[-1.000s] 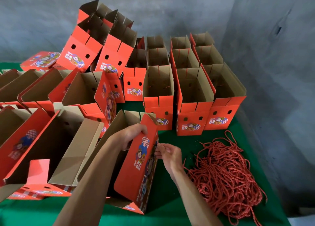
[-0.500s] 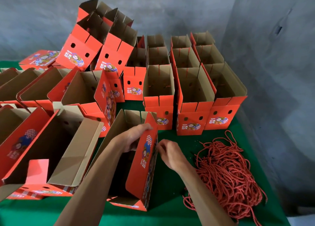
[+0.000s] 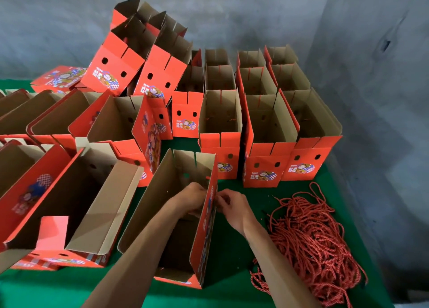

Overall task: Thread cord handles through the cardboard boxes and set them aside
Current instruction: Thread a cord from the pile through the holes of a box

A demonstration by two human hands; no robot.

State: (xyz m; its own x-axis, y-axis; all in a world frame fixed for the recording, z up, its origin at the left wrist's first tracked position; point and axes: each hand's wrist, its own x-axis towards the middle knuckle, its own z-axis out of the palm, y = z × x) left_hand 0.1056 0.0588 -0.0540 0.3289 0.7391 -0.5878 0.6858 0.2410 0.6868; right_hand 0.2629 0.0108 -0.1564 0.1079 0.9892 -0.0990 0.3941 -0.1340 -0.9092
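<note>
A person works an open box (image 3: 167, 214) at the table's (image 3: 232, 249) near edge: left hand (image 3: 192, 198) inside, its grip hidden; right hand (image 3: 232, 205) pinching at the side wall, apparently feeding cord. Next, likely knotting inside; spare cords (image 3: 311, 240) lie beside.

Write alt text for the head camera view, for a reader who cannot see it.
A person's left hand reaches inside an open red cardboard box while the right hand works at its outer wall. A tangled pile of red cord lies to the right on the green table; more open red boxes stand behind.
</note>
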